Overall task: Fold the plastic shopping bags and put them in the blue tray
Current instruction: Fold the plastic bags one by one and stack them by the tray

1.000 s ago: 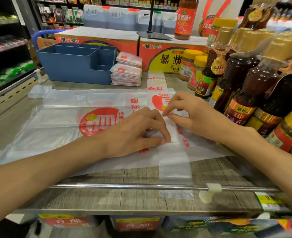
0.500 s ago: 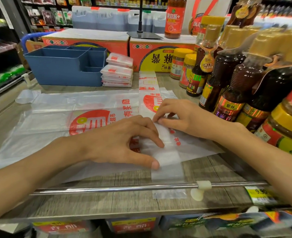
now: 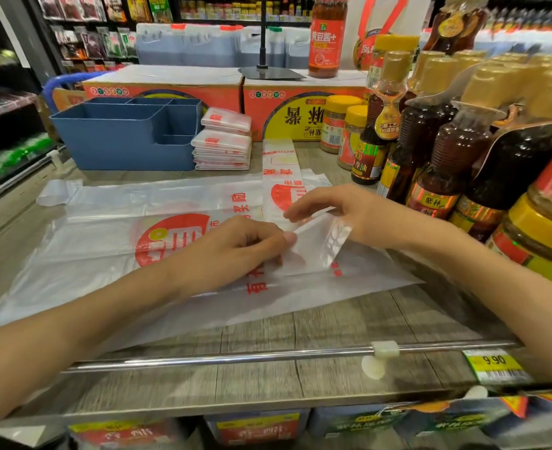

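Observation:
A translucent shopping bag folded into a long narrow strip (image 3: 281, 167) lies front to back across a flat unfolded bag (image 3: 105, 228) with a red logo. The strip's near end (image 3: 317, 245) is lifted and turned back over itself. My left hand (image 3: 235, 248) pinches that end at its left edge. My right hand (image 3: 343, 212) holds its right edge, fingers over the fold. The blue tray (image 3: 118, 141) with several compartments stands at the back left, and I see no bags inside it. A stack of folded bags (image 3: 224, 141) sits against its right side.
Dark sauce bottles (image 3: 446, 141) and yellow-lidded jars (image 3: 346, 131) crowd the right side close to my right arm. Orange cartons (image 3: 170, 89) line the back. A metal rail (image 3: 268, 355) with a white clip runs along the shelf's front edge, with a yellow price tag (image 3: 495, 365).
The strip's near end, which hung over the front rail, has been lifted and folded back toward the middle. Both hands went from pressing the strip flat to gripping that raised end.

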